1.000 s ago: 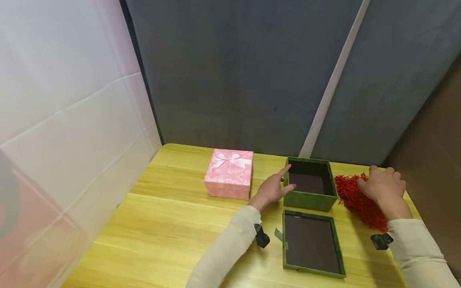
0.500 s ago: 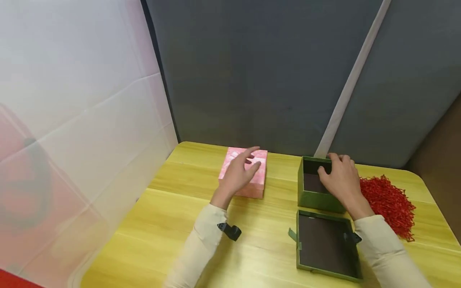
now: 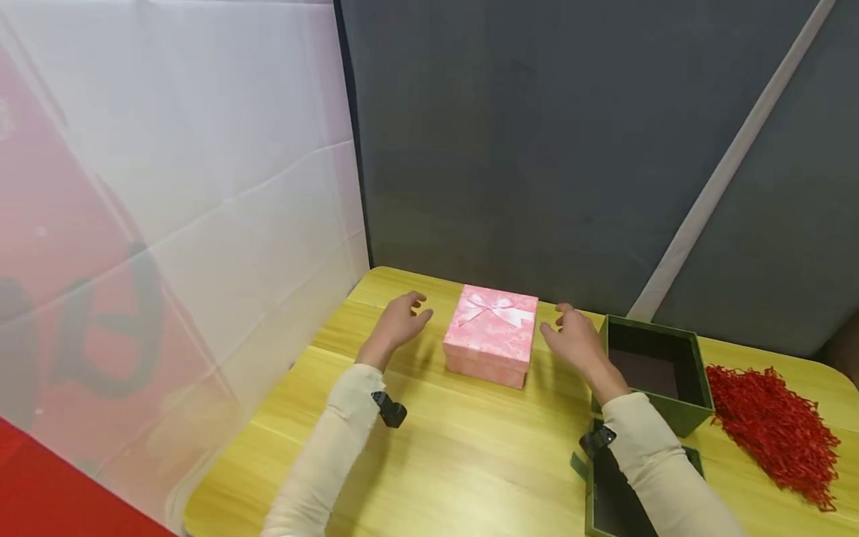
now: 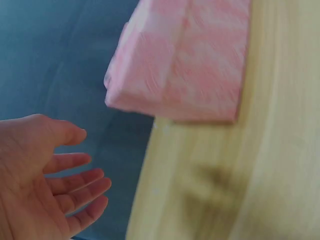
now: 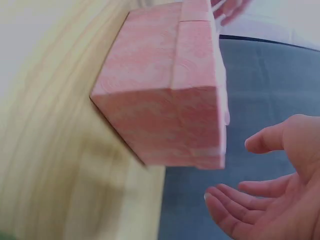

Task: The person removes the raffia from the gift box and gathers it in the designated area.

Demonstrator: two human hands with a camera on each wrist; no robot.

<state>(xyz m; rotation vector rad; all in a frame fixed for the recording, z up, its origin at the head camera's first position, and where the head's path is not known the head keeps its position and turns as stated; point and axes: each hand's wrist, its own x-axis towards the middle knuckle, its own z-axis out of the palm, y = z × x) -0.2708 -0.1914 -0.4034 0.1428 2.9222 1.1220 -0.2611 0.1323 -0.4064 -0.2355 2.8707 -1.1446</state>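
Pink box (image 3: 488, 344): on the table (image 3: 470, 466), between my hands, touching neither.
My left hand (image 3: 400, 321): fingers loosely bent, holding nothing.
My right hand (image 3: 576, 339): likewise loosely bent, holding nothing, near a lidless green box (image 3: 681, 412).
Red shreds (image 3: 775, 429): right of the green box.

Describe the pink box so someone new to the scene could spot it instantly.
On the yellow table, look toward the far side, between the left hand and the right hand. The pink box there is closed, with a pale bow on top, unlike the open green box to its right.
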